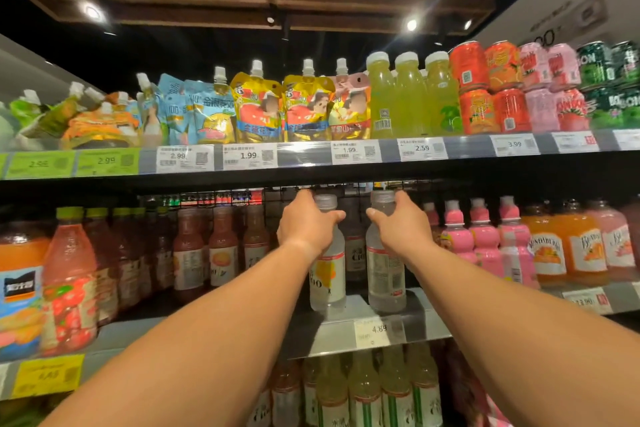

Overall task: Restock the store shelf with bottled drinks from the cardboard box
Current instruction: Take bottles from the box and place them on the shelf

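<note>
Two clear bottles of pale drink stand upright near the front of the middle shelf [391, 322]. My left hand [306, 224] grips the left bottle [329, 274] round its neck and shoulder, below the white cap. My right hand [403, 224] grips the right bottle [386, 270] the same way. Both arms reach forward and up from below. A third bottle of the same kind [355, 253] stands further back in the gap between them. The cardboard box is out of view.
Red and orange juice bottles [221, 246] stand left of the gap; pink bottles [485, 239] and orange soda [568, 243] stand right. The top shelf holds spouted pouches [256, 107], yellow-green bottles [408, 97] and cans [491, 87]. The shelf below carries pale bottles [363, 388]. A price tag [375, 331] hangs on the edge.
</note>
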A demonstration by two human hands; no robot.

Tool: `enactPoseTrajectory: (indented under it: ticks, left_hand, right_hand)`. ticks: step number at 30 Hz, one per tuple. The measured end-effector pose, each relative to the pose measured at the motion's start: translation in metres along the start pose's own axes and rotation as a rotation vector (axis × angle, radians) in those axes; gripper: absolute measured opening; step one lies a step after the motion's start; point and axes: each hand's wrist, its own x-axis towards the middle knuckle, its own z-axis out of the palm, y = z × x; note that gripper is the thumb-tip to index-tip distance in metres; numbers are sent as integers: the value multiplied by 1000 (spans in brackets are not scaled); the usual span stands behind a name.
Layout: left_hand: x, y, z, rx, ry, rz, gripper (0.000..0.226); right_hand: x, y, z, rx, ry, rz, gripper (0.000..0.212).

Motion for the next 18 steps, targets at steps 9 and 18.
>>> enactPoseTrajectory:
  ticks: [9, 18]
  left_hand:
    - [-11, -52, 18, -162, -285, -170, 74]
    - [-5, -75, 49, -75, -364, -277, 46]
  right_hand:
    - [-6, 34, 16, -17, -129, 81, 93]
    - [-5, 65, 28, -214, -331, 210, 86]
